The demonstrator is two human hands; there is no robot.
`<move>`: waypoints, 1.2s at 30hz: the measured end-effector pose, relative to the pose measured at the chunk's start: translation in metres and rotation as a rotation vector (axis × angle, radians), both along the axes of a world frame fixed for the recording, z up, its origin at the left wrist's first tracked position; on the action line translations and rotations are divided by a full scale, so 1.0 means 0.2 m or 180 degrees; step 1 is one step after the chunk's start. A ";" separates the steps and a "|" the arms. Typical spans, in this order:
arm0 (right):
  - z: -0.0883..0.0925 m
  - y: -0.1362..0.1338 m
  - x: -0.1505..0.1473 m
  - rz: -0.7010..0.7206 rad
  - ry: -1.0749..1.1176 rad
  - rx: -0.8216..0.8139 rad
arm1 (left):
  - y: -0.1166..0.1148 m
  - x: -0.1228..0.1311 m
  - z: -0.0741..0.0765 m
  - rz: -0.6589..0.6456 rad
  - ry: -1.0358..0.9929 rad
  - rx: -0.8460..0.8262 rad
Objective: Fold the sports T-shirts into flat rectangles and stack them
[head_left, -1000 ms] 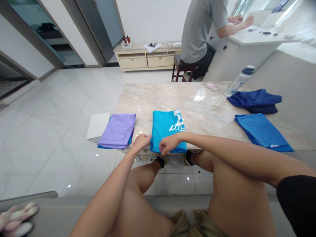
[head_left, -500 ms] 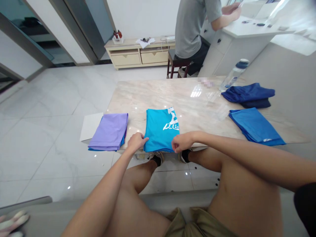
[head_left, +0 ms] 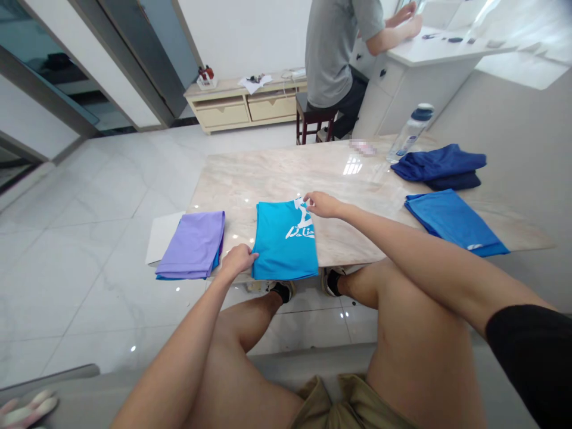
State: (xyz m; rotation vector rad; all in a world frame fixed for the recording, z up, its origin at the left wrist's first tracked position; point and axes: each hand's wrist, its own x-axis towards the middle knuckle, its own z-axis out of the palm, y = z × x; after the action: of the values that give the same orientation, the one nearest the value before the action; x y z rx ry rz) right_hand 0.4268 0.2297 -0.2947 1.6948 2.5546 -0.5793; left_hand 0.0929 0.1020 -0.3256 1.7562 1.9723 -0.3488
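A pale, beige-veined marble table (head_left: 250,173) stands on glossy white floor tiles (head_left: 111,196); beyond it, a low cream cabinet with two drawers (head_left: 248,113) lines the wall, and a person in a grey T-shirt (head_left: 333,53) sits on a dark wooden stool (head_left: 302,104) at a white counter (head_left: 393,89). On the table, a folded turquoise cloth with white lettering (head_left: 279,247) lies at the near edge, between a folded lilac cloth (head_left: 192,244) atop blue fabric at left and a folded bright-blue cloth (head_left: 456,220) at right. Behind the latter lie a crumpled navy garment (head_left: 442,164) and a clear bottle with a dark-blue and white cap (head_left: 411,134). The left hand (head_left: 238,260) sets its thumb on the turquoise cloth's left edge; whether its curled fingers grasp the fabric cannot be told. The right hand (head_left: 322,204), fingers loosely bent, is at the far right corner beside the print; its grasp likewise cannot be determined. Compared with half a second earlier, the right hand has moved from the near right corner to the far one, whereas the left hand remains at the left edge.
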 end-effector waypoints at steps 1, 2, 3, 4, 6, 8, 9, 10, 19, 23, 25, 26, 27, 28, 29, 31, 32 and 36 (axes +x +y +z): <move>-0.02 0.03 -0.02 -0.0150 0.0055 0.0043 | 0.00 0.01 0.01 0.0009 0.0041 -0.0016; -0.04 0.05 -0.05 -0.0267 0.0061 0.0034 | -0.01 0.01 0.02 0.0021 0.0068 -0.0031; -0.05 0.07 -0.08 -0.0348 0.0030 -0.0012 | -0.01 0.02 0.03 0.0038 0.0082 -0.0042; -0.06 0.08 -0.11 -0.0391 -0.0021 -0.0075 | -0.02 0.02 0.04 0.0063 0.0088 -0.0048; -0.07 0.10 -0.16 -0.0384 -0.0129 -0.0190 | -0.03 0.04 0.06 0.0120 0.0092 -0.0038; -0.08 0.11 -0.19 -0.0354 -0.0197 -0.0250 | -0.04 0.05 0.07 0.0169 0.0118 -0.0023; -0.08 0.11 -0.19 -0.0361 -0.0209 -0.0254 | -0.04 0.05 0.08 0.0188 0.0144 -0.0019; -0.07 0.11 -0.18 -0.0393 -0.0217 -0.0251 | -0.04 0.05 0.08 0.0203 0.0176 -0.0016; -0.14 0.11 -0.02 -0.0665 -0.0095 -0.0083 | -0.01 0.13 0.10 0.0233 0.0468 0.0223; -0.17 0.07 0.00 -0.0407 -0.0051 -0.0216 | 0.03 0.17 0.10 0.0186 0.0242 0.0647; -0.16 0.05 0.00 -0.0327 -0.0061 -0.0217 | 0.05 0.19 0.09 0.0256 0.0039 0.0713; -0.16 0.04 -0.01 -0.0300 -0.0069 -0.0200 | 0.06 0.19 0.09 0.0317 -0.0030 0.0699; -0.15 0.03 -0.01 -0.0280 -0.0077 -0.0173 | 0.06 0.20 0.08 0.0384 -0.0060 0.0666; -0.15 0.02 -0.02 -0.0264 -0.0082 -0.0141 | 0.07 0.21 0.09 0.0445 -0.0067 0.0646; -0.14 0.02 -0.03 -0.0257 -0.0086 -0.0107 | 0.07 0.22 0.09 0.0498 -0.0059 0.0639; -0.13 0.02 -0.07 -0.0276 -0.0089 -0.0041 | 0.07 0.23 0.11 0.0578 -0.0038 0.0653; -0.12 0.01 -0.09 -0.0301 -0.0093 -0.0015 | 0.08 0.23 0.12 0.0609 -0.0042 0.0689; -0.11 0.00 -0.22 -0.0492 -0.0025 0.0246 | 0.09 0.23 0.14 0.0698 -0.0114 0.0989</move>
State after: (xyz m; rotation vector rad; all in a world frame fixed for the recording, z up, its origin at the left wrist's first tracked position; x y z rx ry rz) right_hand 0.3831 0.2298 -0.3163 1.9285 2.4869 -0.4845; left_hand 0.1388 0.1191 -0.2980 1.6837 2.2614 0.0665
